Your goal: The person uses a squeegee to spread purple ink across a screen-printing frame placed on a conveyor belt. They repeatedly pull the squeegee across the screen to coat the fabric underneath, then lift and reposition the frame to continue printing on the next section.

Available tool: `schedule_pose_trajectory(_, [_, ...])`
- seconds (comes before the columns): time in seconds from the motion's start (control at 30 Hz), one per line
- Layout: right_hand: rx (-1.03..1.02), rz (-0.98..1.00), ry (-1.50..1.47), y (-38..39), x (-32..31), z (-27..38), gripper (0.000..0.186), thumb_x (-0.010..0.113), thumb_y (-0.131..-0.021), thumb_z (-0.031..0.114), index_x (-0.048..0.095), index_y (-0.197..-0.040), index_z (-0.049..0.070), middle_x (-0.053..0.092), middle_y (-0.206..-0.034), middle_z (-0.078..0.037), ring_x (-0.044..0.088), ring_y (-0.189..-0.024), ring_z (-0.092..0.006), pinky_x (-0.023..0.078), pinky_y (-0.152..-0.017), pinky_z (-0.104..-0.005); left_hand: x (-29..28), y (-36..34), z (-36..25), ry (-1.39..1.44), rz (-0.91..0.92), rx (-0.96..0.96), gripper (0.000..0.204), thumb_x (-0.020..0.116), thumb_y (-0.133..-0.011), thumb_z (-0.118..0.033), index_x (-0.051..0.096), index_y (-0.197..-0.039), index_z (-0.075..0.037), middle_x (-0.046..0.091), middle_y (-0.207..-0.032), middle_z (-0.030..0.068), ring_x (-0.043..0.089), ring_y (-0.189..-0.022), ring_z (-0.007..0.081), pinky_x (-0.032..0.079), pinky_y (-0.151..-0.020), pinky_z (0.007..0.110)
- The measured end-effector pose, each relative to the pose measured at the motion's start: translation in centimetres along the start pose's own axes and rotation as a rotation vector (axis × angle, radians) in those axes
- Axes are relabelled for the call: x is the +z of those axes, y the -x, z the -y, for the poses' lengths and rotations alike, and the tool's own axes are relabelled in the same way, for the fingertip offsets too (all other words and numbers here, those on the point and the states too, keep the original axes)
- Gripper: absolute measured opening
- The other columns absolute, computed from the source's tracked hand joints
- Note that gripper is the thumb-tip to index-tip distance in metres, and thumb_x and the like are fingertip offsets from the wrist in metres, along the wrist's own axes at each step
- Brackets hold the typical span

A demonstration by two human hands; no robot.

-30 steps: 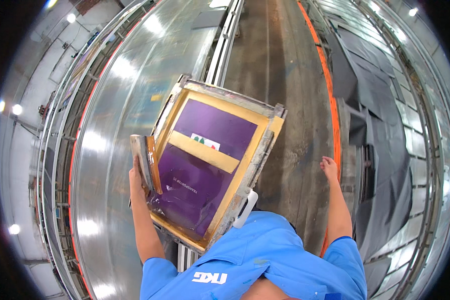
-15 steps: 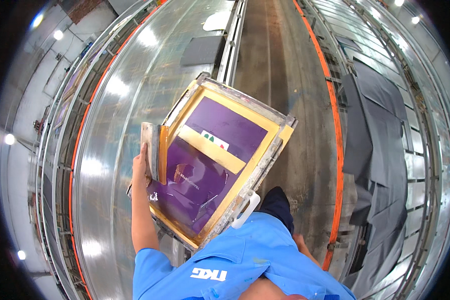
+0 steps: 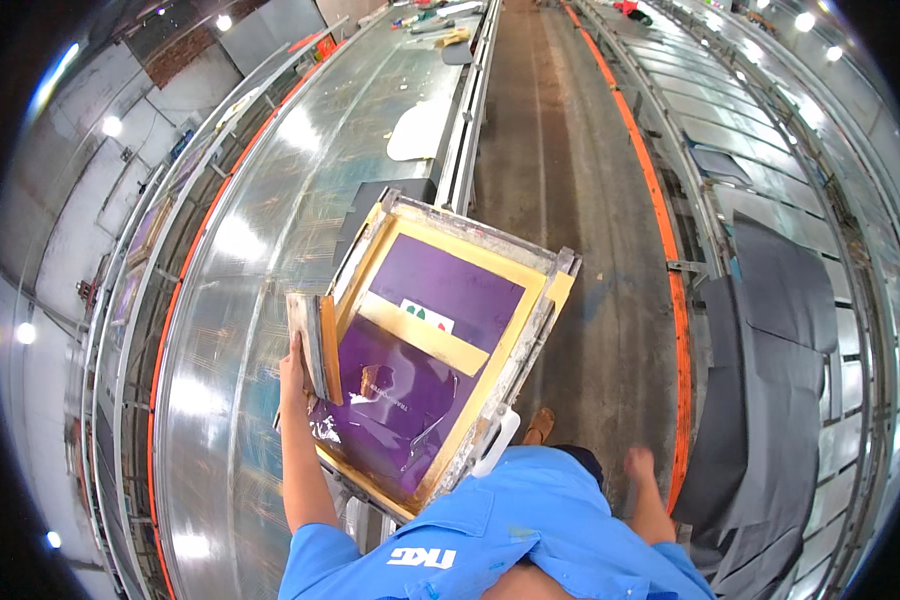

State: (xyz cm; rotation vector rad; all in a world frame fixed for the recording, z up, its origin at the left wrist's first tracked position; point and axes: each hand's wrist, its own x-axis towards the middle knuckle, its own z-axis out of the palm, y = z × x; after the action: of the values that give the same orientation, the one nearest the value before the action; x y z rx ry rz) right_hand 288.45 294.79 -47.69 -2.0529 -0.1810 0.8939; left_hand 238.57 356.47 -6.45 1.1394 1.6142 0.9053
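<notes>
Head view: a wooden-framed printing screen [image 3: 440, 360] with purple mesh is carried along the long shiny counter [image 3: 240, 250]. The left hand [image 3: 292, 372] is closed on its left edge together with a squeegee [image 3: 315, 345]. The right hand [image 3: 638, 465] hangs loose and empty above the aisle floor [image 3: 570, 180]. Carrying seems the step in hand; setting the screen flat calls for steady lowering. Grey cloth pieces [image 3: 770, 330] lie farther right.

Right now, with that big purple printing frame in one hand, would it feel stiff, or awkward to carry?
The screen frame probably stays stiff: its wooden border looks rigid. It likely feels unwieldy, since the left hand grips one edge along with a squeegee. Glossy wet ink may make it slippery.
</notes>
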Motion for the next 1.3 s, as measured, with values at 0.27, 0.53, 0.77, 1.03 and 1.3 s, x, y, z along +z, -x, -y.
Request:
schedule_pose_trajectory(0.27, [-0.437,0.516,-0.263,-7.5,8.6,48.3,0.036,0.062,-0.102,0.019,0.052,-0.133,0.003,0.069,-0.106,-0.009,0.067,-0.098,-0.0181,0.053,-0.093,-0.0326,-0.2,3.7,-1.5,0.031,-0.146,-0.174,0.089,0.061,-0.089,-0.073,0.066,-0.121,0.010,0.071,-0.105,0.0167,0.070,-0.092,0.0242,0.056,-0.081,0.034])
schedule_pose_trajectory(0.53, [-0.427,1.491,-0.213,-1.8,19.6,62.5,0.068,0.058,-0.106,0.024,0.021,-0.162,0.013,0.070,-0.101,-0.011,0.067,-0.096,-0.0179,0.053,-0.094,-0.0352,0.2,4.8,-1.2,0.286,-0.424,-0.180,0.087,0.061,-0.092,-0.070,0.063,-0.127,0.009,0.071,-0.110,0.0163,0.071,-0.094,0.0243,0.057,-0.083,0.036])
schedule_pose_trajectory(0.77, [-0.388,1.865,0.121,-6.0,25.1,67.9,0.066,0.055,-0.107,0.021,0.020,-0.163,0.014,0.070,-0.114,-0.013,0.061,-0.111,-0.0155,0.048,-0.098,-0.0308,1.6,5.5,0.9,0.258,-0.619,-0.247,0.082,0.057,-0.095,-0.068,0.062,-0.130,0.006,0.069,-0.119,0.0129,0.068,-0.104,0.0230,0.054,-0.090,0.035])
schedule_pose_trajectory(1.03, [-0.033,2.166,0.166,-10.6,33.0,68.5,0.063,0.049,-0.107,0.015,0.016,-0.161,0.015,0.070,-0.112,-0.012,0.067,-0.104,-0.0186,0.055,-0.086,-0.0337,3.9,11.0,4.6,0.306,-0.881,-0.362,0.081,0.061,-0.093,-0.067,0.063,-0.128,0.006,0.070,-0.113,0.0108,0.067,-0.100,0.0220,0.054,-0.088,0.035])
schedule_pose_trajectory(1.3, [-0.025,1.867,0.138,-14.1,49.0,78.6,0.063,0.057,-0.094,-0.002,0.030,-0.149,0.011,0.068,-0.094,-0.014,0.069,-0.076,-0.0221,0.059,-0.071,-0.0382,8.5,5.9,3.8,0.626,-0.919,-0.164,0.074,0.050,-0.096,-0.073,0.060,-0.133,-0.010,0.068,-0.110,0.0078,0.066,-0.101,0.0235,0.055,-0.087,0.039])
